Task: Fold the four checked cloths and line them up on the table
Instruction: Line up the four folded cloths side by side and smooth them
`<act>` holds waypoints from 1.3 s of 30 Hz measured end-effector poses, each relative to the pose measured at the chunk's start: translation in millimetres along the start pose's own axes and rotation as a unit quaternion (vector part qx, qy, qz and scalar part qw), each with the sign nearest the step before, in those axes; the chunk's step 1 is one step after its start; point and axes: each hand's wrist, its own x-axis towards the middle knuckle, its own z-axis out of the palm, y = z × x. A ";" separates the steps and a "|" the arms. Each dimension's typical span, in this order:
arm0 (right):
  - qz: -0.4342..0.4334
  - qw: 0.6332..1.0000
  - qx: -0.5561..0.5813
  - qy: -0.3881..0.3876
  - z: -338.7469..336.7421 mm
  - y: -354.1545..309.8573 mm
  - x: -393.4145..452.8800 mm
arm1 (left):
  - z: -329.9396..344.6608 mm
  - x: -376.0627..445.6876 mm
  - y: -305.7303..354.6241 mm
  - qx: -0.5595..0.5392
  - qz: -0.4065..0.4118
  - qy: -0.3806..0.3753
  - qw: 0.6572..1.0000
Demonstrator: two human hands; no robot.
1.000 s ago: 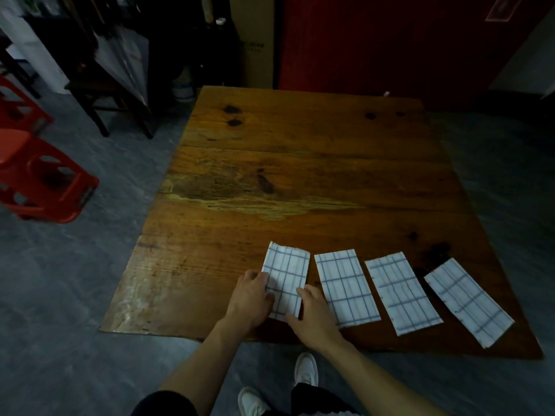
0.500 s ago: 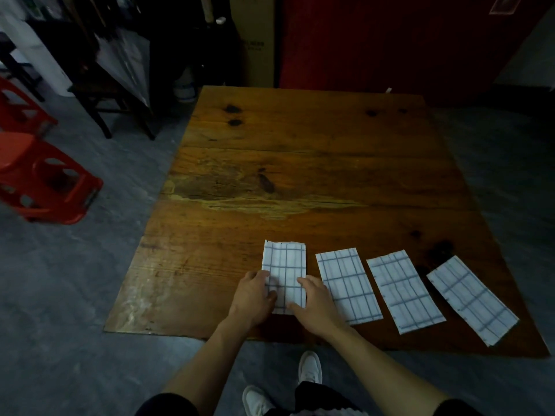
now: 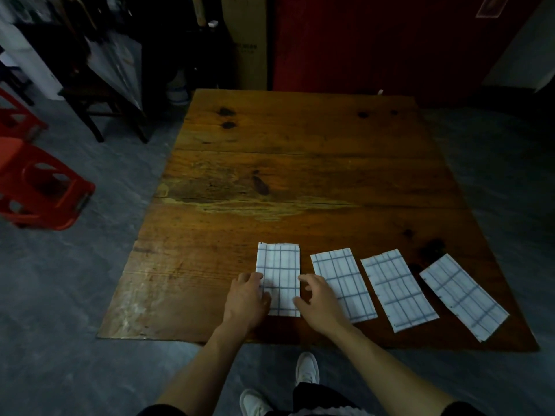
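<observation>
Pressing my left hand flat on the left edge of the leftmost folded white cloth with blue checks, fingers spread and relaxed, no grip closed on it. My right hand is at the same cloth's right edge, fingers loosely curled, thumb tip touching the lower right corner area; can't tell if it actually pinches the fabric. That cloth lies straight, long side pointing away from me, near the front edge of the worn brown wooden desk. Three more folded checked cloths sit in a row to its right: second cloth just beside my right hand, third cloth next, fourth cloth furthest right. All three are apart from each other, each tilted more than the last. Red plastic stool on the grey floor, left of the desk. My white shoes show below the desk edge.
</observation>
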 end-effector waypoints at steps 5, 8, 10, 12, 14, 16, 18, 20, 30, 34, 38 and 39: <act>0.007 0.999 0.012 0.047 -34.8 15.1 -18.7 | 12.1 -2.5 18.8 0.005 0.066 -0.002 0.998; 0.040 0.995 0.020 0.088 -60.4 38.2 -37.3 | 27.7 -1.9 39.8 -0.009 0.108 -0.032 0.994; 0.062 0.992 0.011 0.109 -74.0 55.1 -47.4 | 38.7 -3.4 54.5 -0.002 0.140 -0.048 0.989; 0.079 0.990 -0.001 0.118 -83.7 69.1 -51.1 | 47.9 -6.3 66.6 0.016 0.160 -0.059 0.985; 0.078 0.991 -0.009 0.110 -88.6 78.2 -48.9 | 52.0 -10.6 76.7 0.042 0.153 -0.065 0.985; 0.066 0.993 -0.037 0.092 -92.4 83.7 -43.2 | 54.9 -14.7 85.8 0.070 0.138 -0.069 0.985; 0.055 0.994 -0.067 0.068 -95.8 86.9 -36.4 | 58.6 -16.8 92.7 0.089 0.124 -0.076 0.985; 0.048 0.995 -0.076 0.048 -98.2 89.5 -29.4 | 61.4 -16.0 100.7 0.109 0.103 -0.079 0.985; 0.007 0.994 -0.104 -0.011 -97.3 102.6 -5.4 | 77.0 -6.5 123.2 0.114 0.015 -0.082 0.990; 0.019 0.996 -0.086 -0.005 -96.1 100.8 -2.2 | 78.2 -2.7 124.2 0.122 0.023 -0.093 0.988; 0.034 0.996 -0.078 0.006 -94.0 96.0 -1.3 | 78.9 -0.6 122.4 0.117 0.021 -0.093 0.989; 0.037 0.997 -0.074 0.009 -93.0 94.8 -0.5 | 79.1 0.8 121.5 0.114 0.025 -0.091 0.989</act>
